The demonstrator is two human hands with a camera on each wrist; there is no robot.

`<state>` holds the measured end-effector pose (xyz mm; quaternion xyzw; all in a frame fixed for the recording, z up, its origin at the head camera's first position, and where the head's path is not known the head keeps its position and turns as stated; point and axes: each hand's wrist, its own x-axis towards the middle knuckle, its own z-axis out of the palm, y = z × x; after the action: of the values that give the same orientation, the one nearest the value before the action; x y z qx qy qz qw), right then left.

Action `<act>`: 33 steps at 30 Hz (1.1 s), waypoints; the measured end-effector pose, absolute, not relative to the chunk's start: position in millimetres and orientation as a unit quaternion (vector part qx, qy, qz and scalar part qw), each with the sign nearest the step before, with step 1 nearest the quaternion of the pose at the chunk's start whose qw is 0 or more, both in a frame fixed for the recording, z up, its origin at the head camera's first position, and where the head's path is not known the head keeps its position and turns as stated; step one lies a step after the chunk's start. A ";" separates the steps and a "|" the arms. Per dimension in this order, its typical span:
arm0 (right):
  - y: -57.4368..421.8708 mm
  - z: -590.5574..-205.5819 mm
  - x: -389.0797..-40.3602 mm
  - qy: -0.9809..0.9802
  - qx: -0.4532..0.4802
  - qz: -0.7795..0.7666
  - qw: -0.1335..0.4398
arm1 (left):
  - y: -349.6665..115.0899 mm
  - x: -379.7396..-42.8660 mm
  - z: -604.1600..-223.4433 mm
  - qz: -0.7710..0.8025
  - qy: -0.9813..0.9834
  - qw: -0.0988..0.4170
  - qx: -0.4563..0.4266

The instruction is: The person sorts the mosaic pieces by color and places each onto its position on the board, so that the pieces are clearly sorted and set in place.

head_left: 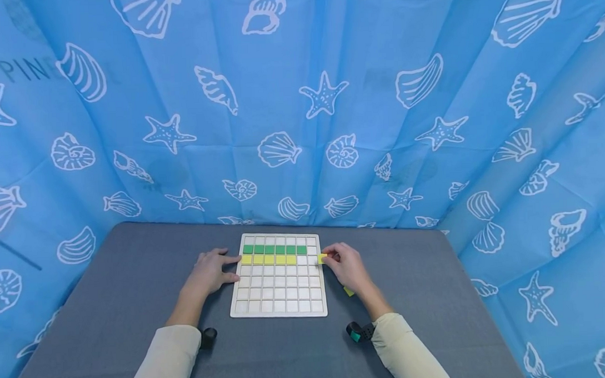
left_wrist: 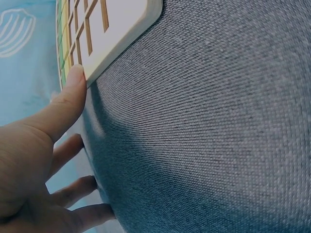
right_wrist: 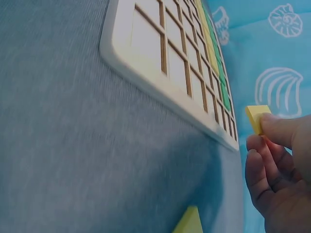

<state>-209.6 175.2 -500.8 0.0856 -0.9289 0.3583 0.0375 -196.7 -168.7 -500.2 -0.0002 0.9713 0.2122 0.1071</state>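
Observation:
A white square grid board point(head_left: 279, 294) lies on the grey table, with a row of green tiles point(head_left: 269, 249) near its far edge and a row of yellow tiles point(head_left: 269, 259) just below. Both rows leave bare cells at their right ends. My left hand point(head_left: 210, 273) touches the board's left edge, thumb and fingers extended; in the left wrist view the thumb point(left_wrist: 73, 90) meets the rim. Between thumb and fingers, my right hand point(head_left: 347, 268) pinches a yellow tile point(right_wrist: 257, 116) at the board's right edge, raised above the table.
Another yellow tile point(head_left: 348, 291) lies on the table, partly hidden under the right wrist. Black wrist devices point(head_left: 208, 338) sit by both cuffs. A blue shell-patterned curtain point(head_left: 289, 100) hangs behind the table and along its sides.

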 end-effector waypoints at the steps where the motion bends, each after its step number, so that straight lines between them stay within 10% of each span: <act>1: 172.4 -500.9 -210.6 -0.929 0.085 0.360 0.035 | -168.8 -196.7 -500.1 0.212 0.971 0.107 -0.001; 33: 129.4 -513.1 -228.7 -0.936 0.097 0.338 -0.008 | -168.9 -198.2 -502.7 0.210 0.972 0.109 -0.004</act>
<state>-228.7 129.4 -513.1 0.0967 -0.9360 0.3383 -0.0081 -198.2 -168.9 -502.7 -0.0043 0.9715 0.2104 0.1090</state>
